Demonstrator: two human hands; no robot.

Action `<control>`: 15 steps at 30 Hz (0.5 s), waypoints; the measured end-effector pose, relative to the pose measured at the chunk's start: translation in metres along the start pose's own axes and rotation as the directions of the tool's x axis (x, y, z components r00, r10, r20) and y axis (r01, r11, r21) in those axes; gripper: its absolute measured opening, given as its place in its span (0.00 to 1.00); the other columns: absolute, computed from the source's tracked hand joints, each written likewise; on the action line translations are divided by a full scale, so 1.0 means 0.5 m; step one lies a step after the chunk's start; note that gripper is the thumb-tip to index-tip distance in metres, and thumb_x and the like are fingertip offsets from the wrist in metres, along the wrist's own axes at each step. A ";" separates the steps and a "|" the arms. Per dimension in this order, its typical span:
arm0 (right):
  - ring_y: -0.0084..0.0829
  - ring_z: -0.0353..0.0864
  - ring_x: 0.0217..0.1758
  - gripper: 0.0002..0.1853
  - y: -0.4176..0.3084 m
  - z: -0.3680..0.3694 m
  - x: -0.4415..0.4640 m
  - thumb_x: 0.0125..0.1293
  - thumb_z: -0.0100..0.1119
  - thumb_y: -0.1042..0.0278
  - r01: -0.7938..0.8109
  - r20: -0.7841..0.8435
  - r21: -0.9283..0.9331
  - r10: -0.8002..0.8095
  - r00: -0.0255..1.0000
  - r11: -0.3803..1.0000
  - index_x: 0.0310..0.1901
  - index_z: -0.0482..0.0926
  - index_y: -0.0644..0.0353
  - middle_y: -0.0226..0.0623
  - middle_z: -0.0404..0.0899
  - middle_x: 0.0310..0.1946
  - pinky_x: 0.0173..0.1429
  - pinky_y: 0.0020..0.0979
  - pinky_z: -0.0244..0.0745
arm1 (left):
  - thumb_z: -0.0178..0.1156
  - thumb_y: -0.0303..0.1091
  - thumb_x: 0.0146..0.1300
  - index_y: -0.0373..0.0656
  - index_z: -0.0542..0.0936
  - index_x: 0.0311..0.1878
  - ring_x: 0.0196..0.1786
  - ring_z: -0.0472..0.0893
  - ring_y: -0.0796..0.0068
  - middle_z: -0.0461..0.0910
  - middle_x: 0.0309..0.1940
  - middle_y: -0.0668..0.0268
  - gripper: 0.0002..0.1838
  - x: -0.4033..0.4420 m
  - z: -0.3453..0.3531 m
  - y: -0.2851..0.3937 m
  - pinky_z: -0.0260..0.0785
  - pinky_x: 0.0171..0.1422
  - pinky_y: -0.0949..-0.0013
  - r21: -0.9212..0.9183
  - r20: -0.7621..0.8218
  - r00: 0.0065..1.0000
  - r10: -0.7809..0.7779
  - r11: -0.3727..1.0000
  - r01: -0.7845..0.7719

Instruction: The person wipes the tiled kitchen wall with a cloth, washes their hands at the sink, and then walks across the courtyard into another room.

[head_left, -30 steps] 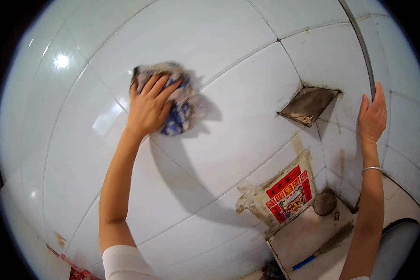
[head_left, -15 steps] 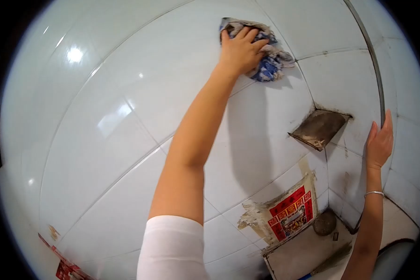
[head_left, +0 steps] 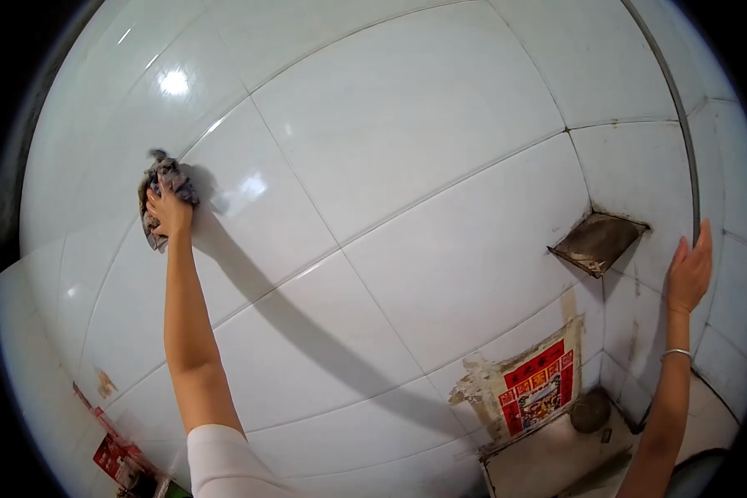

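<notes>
My left hand (head_left: 172,214) presses a crumpled grey and blue cleaning rag (head_left: 159,178) against the white tiled wall (head_left: 423,91), over on the left. Its fingers are spread across the cloth and partly sunk in the folds. At the far right my right hand (head_left: 689,272), with a bracelet on the wrist, rests on the side wall with fingers stretched out. Its fingertips lie close to the lower part of a thin grey pipe (head_left: 681,108) on that wall.
A dirty brown corner shelf (head_left: 599,242) juts from the wall's corner. Below it is a red printed poster (head_left: 539,387) among peeling paper scraps, above a ledge with a round dark object (head_left: 590,412). Red packaging (head_left: 112,456) shows at the lower left.
My left hand has swept the rag from the upper middle of the wall far to the left and down. My right hand stays on the side wall. The view has shifted slightly left.
</notes>
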State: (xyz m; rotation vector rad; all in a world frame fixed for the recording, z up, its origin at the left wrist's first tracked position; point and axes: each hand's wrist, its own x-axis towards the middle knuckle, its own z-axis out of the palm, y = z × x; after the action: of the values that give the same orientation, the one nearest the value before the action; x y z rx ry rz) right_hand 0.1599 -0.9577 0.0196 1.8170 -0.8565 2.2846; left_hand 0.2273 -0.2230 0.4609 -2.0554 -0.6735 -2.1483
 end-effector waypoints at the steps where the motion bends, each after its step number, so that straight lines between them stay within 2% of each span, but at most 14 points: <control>1: 0.39 0.72 0.60 0.25 0.000 0.000 0.001 0.68 0.52 0.66 0.002 -0.001 -0.009 -0.002 1.000 1.000 0.64 0.61 0.64 0.39 0.68 0.62 0.61 0.33 0.70 | 0.53 0.50 0.62 0.63 0.63 0.67 0.74 0.46 0.58 0.46 0.73 0.65 0.29 0.028 0.058 -0.009 0.47 0.60 0.23 -0.124 -0.068 0.994 -0.090 0.989 0.081; 2: 0.40 0.72 0.61 0.25 -0.004 -0.004 0.001 0.68 0.52 0.66 -0.025 0.020 0.005 0.025 0.999 1.000 0.64 0.61 0.64 0.40 0.68 0.62 0.61 0.33 0.70 | 0.53 0.50 0.62 0.63 0.63 0.67 0.74 0.46 0.58 0.46 0.73 0.65 0.29 0.027 0.056 0.022 0.47 0.60 0.23 -0.133 -0.058 0.995 -0.086 0.988 0.078; 4: 0.40 0.71 0.61 0.25 -0.006 -0.008 0.003 0.68 0.52 0.67 -0.052 0.038 -0.002 0.052 0.998 0.999 0.64 0.61 0.64 0.40 0.68 0.62 0.61 0.34 0.69 | 0.51 0.51 0.63 0.57 0.69 0.64 0.74 0.45 0.58 0.46 0.73 0.65 0.26 0.013 0.003 0.113 0.49 0.59 0.24 0.095 -0.002 0.998 -0.055 0.994 0.055; 5: 0.40 0.71 0.61 0.25 -0.007 -0.009 0.002 0.68 0.52 0.66 -0.048 0.028 0.001 0.048 0.998 0.999 0.63 0.61 0.64 0.41 0.68 0.62 0.61 0.34 0.69 | 0.52 0.52 0.62 0.57 0.74 0.60 0.73 0.46 0.57 0.47 0.72 0.64 0.24 0.003 -0.019 0.173 0.48 0.59 0.23 0.064 -0.043 0.999 -0.004 0.998 0.007; 7: 0.37 0.72 0.60 0.25 -0.009 -0.010 0.001 0.66 0.55 0.66 -0.047 0.025 -0.026 0.048 0.999 0.999 0.62 0.62 0.62 0.38 0.68 0.62 0.59 0.32 0.71 | 0.52 0.51 0.61 0.61 0.66 0.66 0.73 0.46 0.53 0.47 0.73 0.64 0.28 -0.020 -0.047 0.301 0.46 0.58 0.20 -0.030 -0.108 0.983 0.149 0.988 -0.153; 8: 0.37 0.72 0.60 0.25 -0.009 -0.012 0.002 0.66 0.55 0.66 -0.046 0.030 -0.046 0.047 0.998 0.998 0.62 0.62 0.62 0.38 0.68 0.62 0.59 0.32 0.71 | 0.52 0.51 0.61 0.62 0.63 0.68 0.74 0.45 0.52 0.47 0.73 0.63 0.31 -0.025 -0.036 0.374 0.45 0.57 0.19 -0.004 -0.196 0.955 0.222 0.974 -0.227; 9: 0.37 0.72 0.60 0.26 -0.009 -0.011 0.001 0.66 0.55 0.66 -0.030 0.012 -0.030 0.030 0.999 0.999 0.62 0.62 0.62 0.38 0.68 0.62 0.59 0.32 0.71 | 0.49 0.51 0.62 0.63 0.64 0.67 0.74 0.47 0.53 0.49 0.73 0.63 0.29 -0.023 -0.022 0.448 0.42 0.58 0.18 0.017 -0.230 0.927 0.295 0.954 -0.299; 10: 0.37 0.72 0.60 0.26 -0.009 -0.012 0.002 0.66 0.56 0.65 -0.013 -0.005 -0.014 0.013 1.000 1.000 0.63 0.62 0.62 0.39 0.69 0.62 0.59 0.32 0.71 | 0.46 0.52 0.63 0.65 0.65 0.66 0.73 0.49 0.54 0.53 0.72 0.63 0.27 -0.071 -0.080 0.535 0.39 0.60 0.19 0.020 -0.156 0.922 0.355 0.934 -0.356; 11: 0.37 0.73 0.60 0.26 -0.011 -0.018 0.006 0.66 0.55 0.65 -0.015 0.007 -0.010 0.015 1.000 1.000 0.63 0.61 0.62 0.40 0.69 0.61 0.59 0.33 0.71 | 0.44 0.53 0.64 0.67 0.66 0.66 0.73 0.50 0.57 0.55 0.71 0.63 0.26 -0.100 -0.103 0.608 0.36 0.62 0.21 -0.185 -0.264 0.904 0.335 0.903 -0.388; 12: 0.37 0.73 0.60 0.26 -0.011 -0.018 0.007 0.66 0.55 0.65 -0.018 0.006 -0.023 0.019 1.000 1.000 0.63 0.61 0.62 0.40 0.69 0.61 0.59 0.33 0.71 | 0.43 0.54 0.64 0.67 0.66 0.66 0.73 0.51 0.59 0.56 0.70 0.64 0.26 -0.132 -0.127 0.670 0.34 0.63 0.21 -0.222 -0.277 0.883 0.379 0.869 -0.443; 13: 0.37 0.73 0.60 0.26 -0.010 -0.018 0.007 0.66 0.56 0.65 -0.023 0.012 -0.004 0.023 1.000 1.000 0.62 0.62 0.62 0.40 0.69 0.61 0.59 0.33 0.71 | 0.43 0.54 0.64 0.67 0.67 0.65 0.73 0.52 0.60 0.57 0.70 0.65 0.25 -0.157 -0.125 0.726 0.34 0.63 0.21 -0.260 -0.357 0.838 0.413 0.817 -0.514; 15: 0.38 0.73 0.60 0.25 -0.010 -0.020 0.006 0.66 0.56 0.66 -0.028 0.019 0.005 0.027 0.999 1.000 0.62 0.62 0.62 0.41 0.69 0.61 0.59 0.33 0.70 | 0.44 0.53 0.64 0.66 0.69 0.63 0.72 0.55 0.63 0.61 0.67 0.65 0.24 -0.201 -0.127 0.837 0.35 0.63 0.21 -0.238 -0.440 0.772 0.457 0.770 -0.592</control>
State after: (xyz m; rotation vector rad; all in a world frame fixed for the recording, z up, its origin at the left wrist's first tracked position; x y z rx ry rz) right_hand 0.1522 -0.9495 0.0228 1.8434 -0.8849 2.2914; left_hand 0.3291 -0.6462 0.4675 -1.6157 0.3610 -2.2866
